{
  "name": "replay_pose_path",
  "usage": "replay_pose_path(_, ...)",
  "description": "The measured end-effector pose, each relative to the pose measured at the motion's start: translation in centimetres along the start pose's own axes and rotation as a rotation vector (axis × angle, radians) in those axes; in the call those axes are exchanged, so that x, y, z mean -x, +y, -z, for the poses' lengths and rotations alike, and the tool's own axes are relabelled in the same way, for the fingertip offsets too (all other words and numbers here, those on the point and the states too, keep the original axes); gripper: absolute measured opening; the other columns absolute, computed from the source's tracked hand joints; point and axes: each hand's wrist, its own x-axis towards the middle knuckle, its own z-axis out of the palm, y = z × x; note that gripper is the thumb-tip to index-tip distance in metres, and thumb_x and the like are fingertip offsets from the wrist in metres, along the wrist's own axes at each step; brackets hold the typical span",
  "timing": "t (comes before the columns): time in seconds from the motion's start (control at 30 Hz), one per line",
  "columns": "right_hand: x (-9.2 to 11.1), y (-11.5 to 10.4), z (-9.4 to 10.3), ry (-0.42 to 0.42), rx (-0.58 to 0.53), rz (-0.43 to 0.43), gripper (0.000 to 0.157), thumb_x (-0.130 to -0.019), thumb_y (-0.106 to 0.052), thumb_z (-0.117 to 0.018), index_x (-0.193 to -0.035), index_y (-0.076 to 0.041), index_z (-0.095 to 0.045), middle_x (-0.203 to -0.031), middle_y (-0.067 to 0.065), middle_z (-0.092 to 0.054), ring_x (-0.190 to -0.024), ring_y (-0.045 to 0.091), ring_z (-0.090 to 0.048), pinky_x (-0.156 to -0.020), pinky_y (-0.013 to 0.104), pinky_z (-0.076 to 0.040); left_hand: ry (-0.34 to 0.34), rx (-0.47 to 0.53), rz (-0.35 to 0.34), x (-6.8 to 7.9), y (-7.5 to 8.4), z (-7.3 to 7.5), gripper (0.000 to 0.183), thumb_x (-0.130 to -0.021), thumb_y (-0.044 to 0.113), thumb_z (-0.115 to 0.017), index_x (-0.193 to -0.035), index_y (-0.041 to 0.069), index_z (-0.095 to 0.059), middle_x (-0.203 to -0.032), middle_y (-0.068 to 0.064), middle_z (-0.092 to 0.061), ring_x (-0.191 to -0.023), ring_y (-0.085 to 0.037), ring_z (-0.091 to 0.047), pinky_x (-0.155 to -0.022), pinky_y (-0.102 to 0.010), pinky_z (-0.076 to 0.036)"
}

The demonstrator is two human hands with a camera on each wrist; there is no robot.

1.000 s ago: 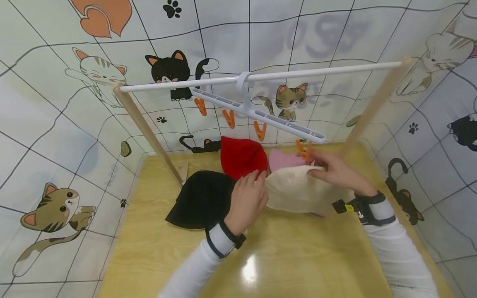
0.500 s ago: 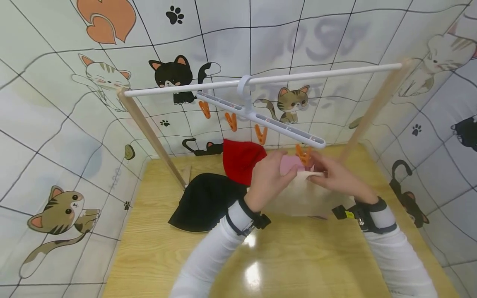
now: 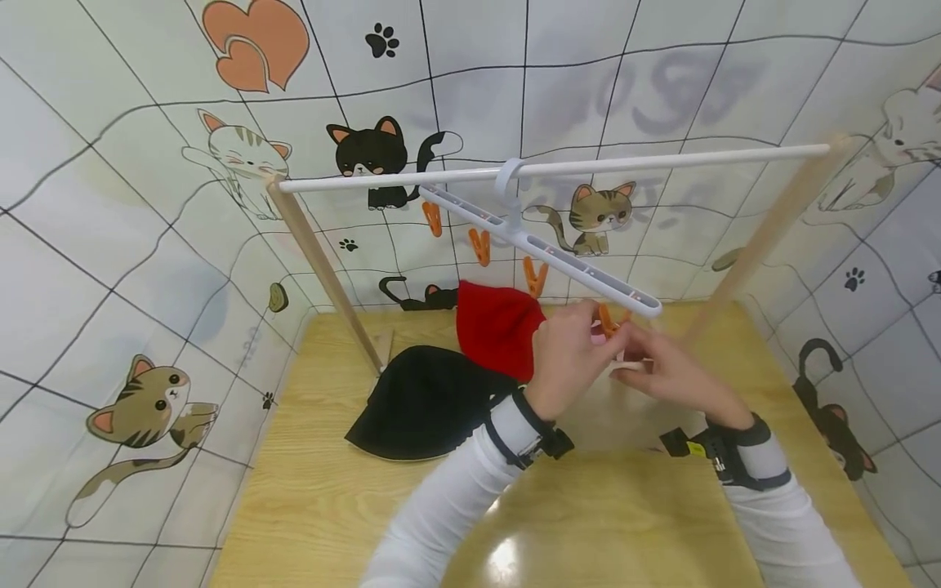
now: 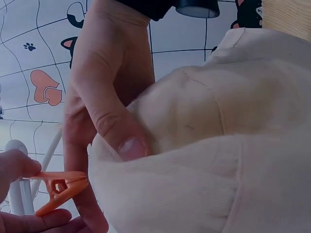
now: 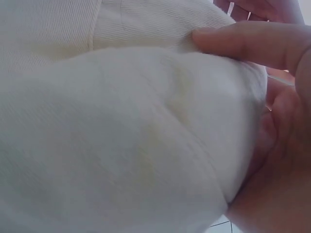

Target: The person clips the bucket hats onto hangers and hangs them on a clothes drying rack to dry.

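In the head view, both hands meet below the right end of the white hanger (image 3: pixel 544 251). My left hand (image 3: pixel 564 355) pinches the handles of an orange clothespin (image 4: pixel 60 188) there, between thumb and fingers. A cream fabric hat (image 3: pixel 613 416) hangs from my right hand (image 3: pixel 672 371), which grips its edge with the thumb on the inner side, as the left wrist view shows. The clothespin's tips lie close to the hat's edge and a right finger; whether they bite the cloth I cannot tell. My hands mostly hide a pink hat behind.
The hanger hooks over a white rod (image 3: pixel 412 178) on wooden posts (image 3: pixel 323 269). Several orange clothespins (image 3: pixel 479 246) dangle along it. A black hat (image 3: pixel 422 404) and a red hat (image 3: pixel 500 327) lie on the wooden table (image 3: pixel 316 490). Cat-print walls (image 3: pixel 470 90) enclose the table.
My left hand has moved from beside the black and red hats up and right to the clothespin. My right hand has shifted its fingers off the clothespin's side, keeping the cream hat.
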Motion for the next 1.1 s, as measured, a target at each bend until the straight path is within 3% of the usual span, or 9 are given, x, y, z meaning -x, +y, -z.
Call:
replay_pose_path(0.17, 0.3, 0.3, -0.1, -0.013, -0.010, -0.018, 0.036, -0.078, 0.006, -0.074, -0.109, -0.004, -0.059, -0.106, 0.008, -0.064, -0.089, 0.017, -0.064, -0.074, 0.028, -0.054, 0.018, 0.062, -0.019, 0.1, 0.1, -0.2, 0.023, -0.089, 0.032, -0.066, -0.081, 0.011, -0.061, -0.067, 0.001, -0.061, -0.051, -0.004, -0.044, -0.043, -0.010, -0.032)
replay_pose_path(0.47, -0.2, 0.9, 0.3, -0.034, -0.083, -0.052, 0.035, -0.080, 0.010, -0.069, -0.112, -0.002, -0.059, -0.105, 0.007, -0.064, -0.093, 0.013, -0.063, -0.076, 0.027, -0.053, 0.005, 0.081, -0.044, 0.0, -0.2, -0.5, 0.019, -0.090, 0.028, -0.065, -0.082, 0.010, -0.063, -0.061, 0.006, -0.049, -0.049, -0.004, -0.039, -0.041, -0.012, -0.031)
replay_pose_path(0.7, -0.7, 0.5, 0.8, -0.013, -0.210, -0.145, 0.057, -0.085, 0.004, -0.069, -0.137, 0.001, -0.045, -0.108, 0.014, -0.065, -0.093, 0.012, -0.063, -0.074, 0.028, -0.053, 0.011, 0.084, -0.040, -0.1, -0.1, -0.4, 0.016, -0.090, 0.024, -0.064, -0.085, 0.009, -0.064, -0.062, 0.006, -0.049, -0.052, -0.004, -0.041, -0.041, -0.011, -0.031)
replay_pose_path(0.93, -0.9, 0.5, 0.7, -0.006, -0.248, -0.181, 0.053, -0.086, 0.002, -0.068, -0.135, 0.001, -0.047, -0.102, 0.005, -0.068, -0.093, 0.013, -0.063, -0.073, 0.028, -0.053, 0.028, 0.070, -0.031, 0.1, 0.0, -0.4, 0.014, -0.091, 0.023, -0.064, -0.088, 0.009, -0.066, -0.064, 0.004, -0.055, -0.052, -0.003, -0.041, -0.042, -0.011, -0.031)
replay_pose_path(1.1, -0.9, 1.0, 0.6, -0.008, -0.248, -0.208, 0.054, -0.087, 0.001, -0.067, -0.137, 0.003, -0.046, -0.113, 0.015, -0.066, -0.098, 0.008, -0.062, -0.077, 0.027, -0.053, 0.047, 0.094, -0.034, 0.1, 0.0, -0.6, 0.011, -0.091, 0.020, -0.063, -0.087, 0.010, -0.066, -0.064, 0.003, -0.058, -0.050, -0.003, -0.041, -0.040, -0.012, -0.030)
